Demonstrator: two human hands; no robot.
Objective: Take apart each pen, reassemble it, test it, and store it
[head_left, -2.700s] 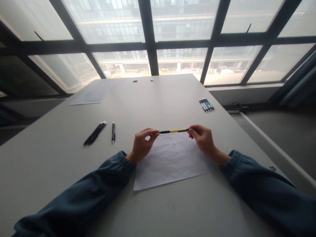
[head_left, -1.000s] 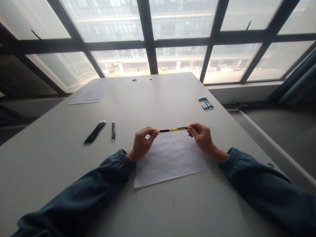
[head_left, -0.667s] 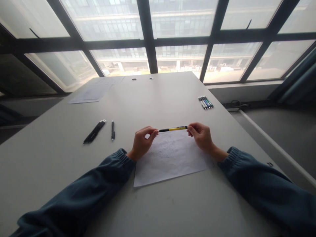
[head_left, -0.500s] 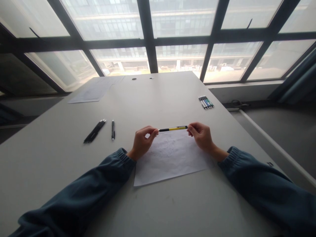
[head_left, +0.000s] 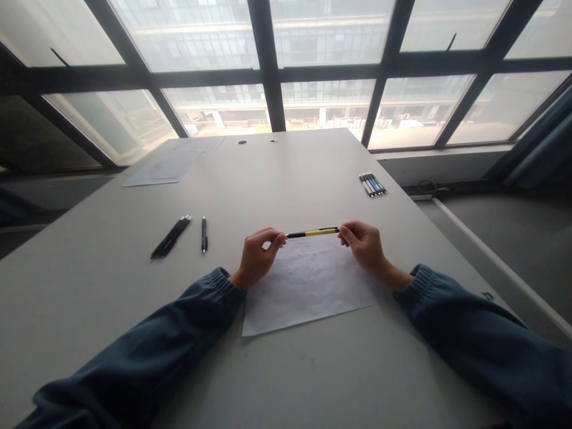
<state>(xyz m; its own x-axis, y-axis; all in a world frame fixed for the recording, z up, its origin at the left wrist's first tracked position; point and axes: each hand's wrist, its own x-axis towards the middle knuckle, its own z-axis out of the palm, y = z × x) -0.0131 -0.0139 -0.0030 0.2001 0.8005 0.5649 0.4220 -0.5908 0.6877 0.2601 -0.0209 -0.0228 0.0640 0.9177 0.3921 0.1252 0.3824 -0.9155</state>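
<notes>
A yellow and black pen [head_left: 313, 233] lies level between my two hands, above a sheet of paper [head_left: 313, 292]. My left hand [head_left: 260, 255] pinches its black tip end between thumb and forefinger. At the other end, with the clip, my right hand [head_left: 364, 245] holds it in a similar pinch. Fingertips hide both ends of the pen. Faint scribbled marks show on the white paper, which lies flat on the table beneath the hands.
Several black pens [head_left: 171, 237] lie bunched on the left, with a single black pen [head_left: 204, 234] beside them. Several pens with coloured barrels [head_left: 372, 185] form a row near the right edge. More paper sheets [head_left: 161, 164] lie at the far left of the white table [head_left: 277, 185].
Hardly anything differs. Both hands keep their pinch on the pen, which seems rolled very slightly about its length.
</notes>
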